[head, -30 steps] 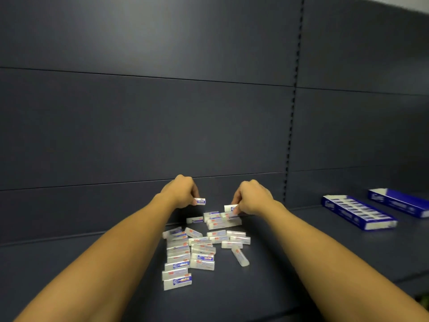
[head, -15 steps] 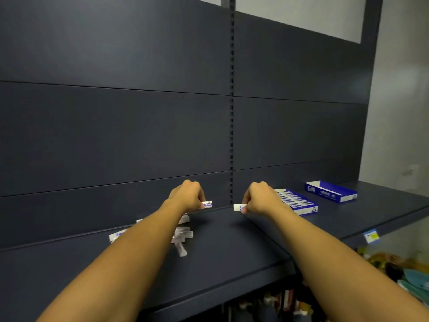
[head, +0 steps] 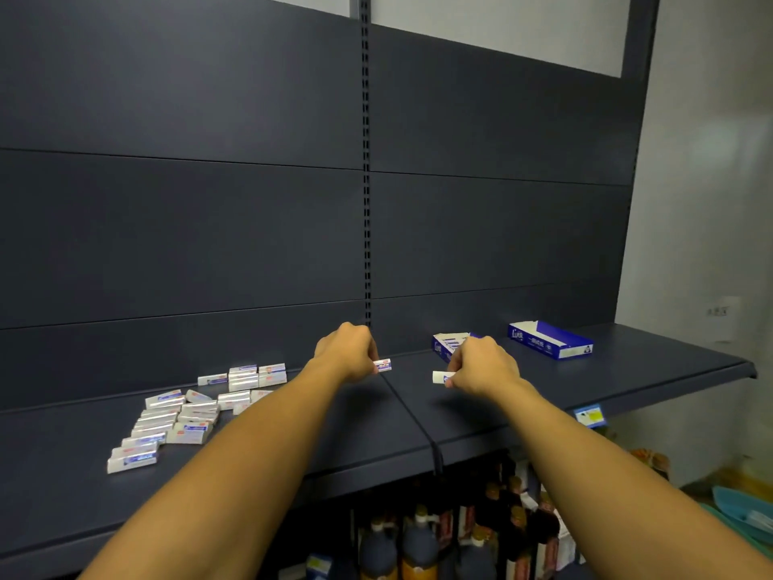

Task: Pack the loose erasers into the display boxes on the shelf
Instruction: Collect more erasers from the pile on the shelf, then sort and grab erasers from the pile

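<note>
Erasers: we see a loose heap of white erasers [head: 180,416] with blue and red labels lying on the left part of the shelf [head: 481,416], some stacked near the back panel, others scattered toward the front edge
Left hand: our left hand [head: 347,353] hangs above the shelf near its middle seam, fingers curled, pinching one labelled eraser [head: 383,365] by its end so that it sticks out to the right
Right hand: our right hand [head: 481,366] hangs just right of the seam, fingers curled, pinching a second eraser [head: 442,376] whose plain white end points left
Between the hands: the two held erasers face each other, near but apart
Nearer display box: a blue and white display box [head: 445,345] sits on the shelf just behind our right hand, partly hidden by it; we see rows of erasers in the part that shows
Farther display box: a second blue display box [head: 552,340] lies further right, well apart from the heap, its open top turned up; we cannot tell what is in it
Shelf edge: a small blue price tag [head: 589,415] hangs at the front on the right
Below the shelf: dark bottles [head: 418,546] stand in rows
</note>
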`<state>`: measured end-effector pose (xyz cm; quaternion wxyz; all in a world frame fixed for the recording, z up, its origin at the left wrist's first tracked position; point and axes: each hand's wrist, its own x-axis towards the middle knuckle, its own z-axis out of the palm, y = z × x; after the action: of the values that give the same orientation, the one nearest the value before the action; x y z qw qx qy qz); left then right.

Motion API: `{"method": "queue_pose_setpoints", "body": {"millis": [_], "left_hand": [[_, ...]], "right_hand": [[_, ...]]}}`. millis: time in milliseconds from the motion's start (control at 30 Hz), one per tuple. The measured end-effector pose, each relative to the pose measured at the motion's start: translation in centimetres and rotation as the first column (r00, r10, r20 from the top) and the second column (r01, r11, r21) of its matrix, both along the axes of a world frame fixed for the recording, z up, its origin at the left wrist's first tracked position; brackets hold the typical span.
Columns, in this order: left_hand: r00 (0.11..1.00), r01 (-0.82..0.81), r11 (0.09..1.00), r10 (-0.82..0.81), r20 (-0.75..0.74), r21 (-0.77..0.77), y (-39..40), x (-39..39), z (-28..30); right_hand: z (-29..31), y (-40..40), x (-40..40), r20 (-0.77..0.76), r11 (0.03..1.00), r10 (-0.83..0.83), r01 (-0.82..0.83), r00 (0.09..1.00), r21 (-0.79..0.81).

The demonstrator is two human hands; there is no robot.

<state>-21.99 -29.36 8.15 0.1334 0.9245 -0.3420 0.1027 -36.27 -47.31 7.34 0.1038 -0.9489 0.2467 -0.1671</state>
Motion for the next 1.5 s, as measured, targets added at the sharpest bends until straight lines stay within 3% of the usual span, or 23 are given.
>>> {"method": "queue_pose_setpoints", "body": {"millis": [433, 1067, 1500], "left_hand": [[1.0, 0.019, 1.0, -0.019, -0.016, 0.02, -8.6, -0.9, -0.1], [0.999, 0.047, 0.999, -0.047, 0.002, -0.025, -25.6, 8.9, 0.1], [0.999, 0.029, 0.999, -0.028, 0.03, -0.018, -34.2, 10.9, -1.4]], "right_hand": [[-0.5, -7.8, -0.2, -0.005, 1.0, 0.007, -0.007, 1.0, -0.013], [0.4, -23.7, 10.6, -0.012, 0.999, 0.03, -0.03, 0.999, -0.011], [0.5, -33.6, 13.0, 0.011, 0.999, 0.048, -0.048, 0.999, -0.021]]}}
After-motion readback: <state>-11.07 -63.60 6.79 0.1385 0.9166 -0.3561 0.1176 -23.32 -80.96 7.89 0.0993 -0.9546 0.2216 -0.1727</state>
